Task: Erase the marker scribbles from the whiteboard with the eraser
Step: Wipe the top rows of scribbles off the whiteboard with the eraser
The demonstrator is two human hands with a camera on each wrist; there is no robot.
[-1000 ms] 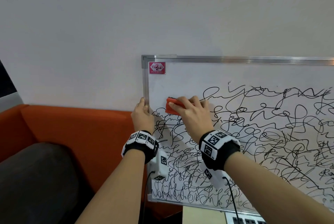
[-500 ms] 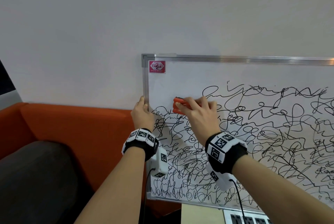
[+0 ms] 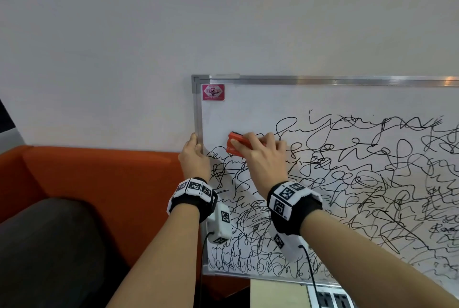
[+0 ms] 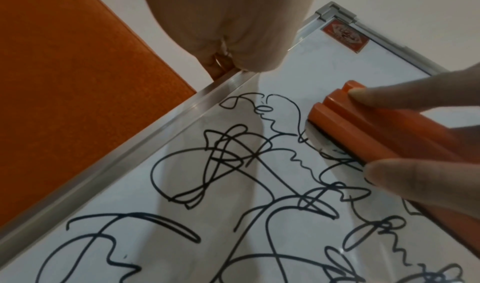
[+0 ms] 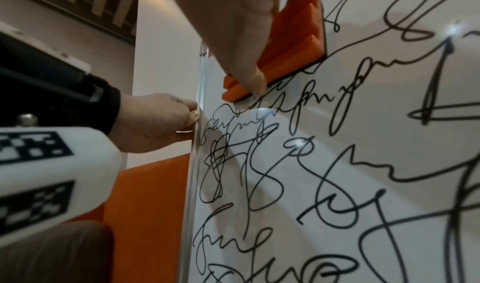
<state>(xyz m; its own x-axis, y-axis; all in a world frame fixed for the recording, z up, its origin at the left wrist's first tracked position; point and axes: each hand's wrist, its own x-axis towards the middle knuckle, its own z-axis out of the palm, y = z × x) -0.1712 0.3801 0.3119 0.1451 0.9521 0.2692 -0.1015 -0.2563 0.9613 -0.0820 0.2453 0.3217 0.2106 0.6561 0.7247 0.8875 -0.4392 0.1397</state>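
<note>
The whiteboard (image 3: 248,114) leans upright against the wall, most of it covered in black marker scribbles (image 3: 347,171). Its top-left corner is bare apart from a red sticker. My right hand (image 3: 260,156) grips the orange eraser (image 3: 233,142) and presses its dark felt flat on the board at the upper-left edge of the scribbles. The left wrist view shows the eraser (image 4: 363,135) pinched between fingertips (image 4: 405,100). My left hand (image 3: 193,156) holds the board's metal left frame (image 4: 130,150), with fingers curled round the edge. The right wrist view shows the eraser (image 5: 293,47) and left hand (image 5: 155,123).
An orange sofa (image 3: 99,183) with a dark grey cushion (image 3: 49,245) sits left of and behind the board. A plain wall (image 3: 223,22) rises above. Below the board's bottom edge are a beige surface (image 3: 275,292) and a white power strip (image 3: 330,297).
The right hand slid the eraser a little to the right, then back left toward the frame. The left hand kept its hold on the frame.
</note>
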